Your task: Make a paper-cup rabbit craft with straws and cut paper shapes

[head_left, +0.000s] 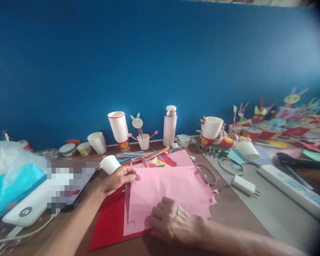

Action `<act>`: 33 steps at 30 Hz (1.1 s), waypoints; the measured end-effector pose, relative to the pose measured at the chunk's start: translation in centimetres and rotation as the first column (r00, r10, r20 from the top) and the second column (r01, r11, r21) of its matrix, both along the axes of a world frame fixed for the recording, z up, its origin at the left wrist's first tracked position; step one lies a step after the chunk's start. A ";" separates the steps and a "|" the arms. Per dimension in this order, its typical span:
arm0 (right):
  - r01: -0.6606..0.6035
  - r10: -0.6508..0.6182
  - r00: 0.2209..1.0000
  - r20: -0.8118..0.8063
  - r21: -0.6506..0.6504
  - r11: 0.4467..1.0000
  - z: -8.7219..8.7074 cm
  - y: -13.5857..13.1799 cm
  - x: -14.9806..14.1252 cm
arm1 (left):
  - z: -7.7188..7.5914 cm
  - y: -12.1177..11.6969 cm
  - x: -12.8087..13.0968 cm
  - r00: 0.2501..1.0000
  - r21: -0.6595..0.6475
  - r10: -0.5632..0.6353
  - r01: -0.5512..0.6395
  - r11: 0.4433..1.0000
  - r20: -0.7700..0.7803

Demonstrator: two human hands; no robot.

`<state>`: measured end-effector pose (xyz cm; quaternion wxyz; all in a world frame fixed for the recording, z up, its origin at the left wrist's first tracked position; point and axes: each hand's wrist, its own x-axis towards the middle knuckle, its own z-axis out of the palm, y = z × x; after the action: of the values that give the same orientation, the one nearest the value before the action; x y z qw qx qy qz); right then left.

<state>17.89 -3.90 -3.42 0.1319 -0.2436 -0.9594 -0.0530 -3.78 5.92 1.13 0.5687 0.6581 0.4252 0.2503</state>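
A sheet of pink paper with torn, ragged right edges lies over another pink layer in front of me. Beneath the pink sheets is a piece of red paper, its left part showing. My left hand pinches the pink sheet at its upper left corner between thumb and fingers. Curled over the lower edge of the same sheet, my right hand presses on it, with its fingertips hidden underneath. Just behind my left hand a white paper cup lies tilted.
Coloured sticks, a stack of paper cups, a cup with a paper animal figure and a thermos stand behind. To the left are a power bank and a phone; to the right, a charger and a power strip.
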 end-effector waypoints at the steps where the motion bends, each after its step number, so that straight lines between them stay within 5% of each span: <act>1: -0.002 0.002 1.000 -0.004 -0.001 1.000 0.0 -0.1 -0.1 | 0.0 0.0 0.1 1.000 -0.003 0.010 -0.010 1.000 0.013; 7: 0.027 -0.028 0.995 -0.097 -0.015 1.000 2.1 1.1 1.1 | 0.2 -0.1 0.1 0.996 -0.016 0.035 -0.033 0.999 0.082; 12: 0.335 -0.332 0.889 -0.314 -0.049 0.941 5.1 5.4 5.1 | 0.5 -0.1 0.0 0.998 -0.008 0.000 0.001 1.000 0.063; 16: 0.460 -0.470 0.840 -0.270 -0.106 0.882 5.4 7.9 8.0 | 0.5 -0.1 0.0 0.995 -0.009 0.009 -0.008 1.000 0.097; 25: 0.352 -0.462 0.885 -0.067 -0.553 0.755 5.4 9.0 10.2 | 0.1 0.0 0.0 0.981 -0.043 0.069 -0.062 0.997 0.180; 33: 0.270 -0.541 0.814 -0.212 -0.685 0.676 6.1 10.5 13.1 | -0.5 0.5 0.1 0.911 -0.154 0.189 -0.140 0.978 0.367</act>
<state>30.96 6.58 2.69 0.2200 -0.4900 -0.7917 0.2910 -3.68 6.42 0.66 0.6570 0.5222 0.3757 0.3930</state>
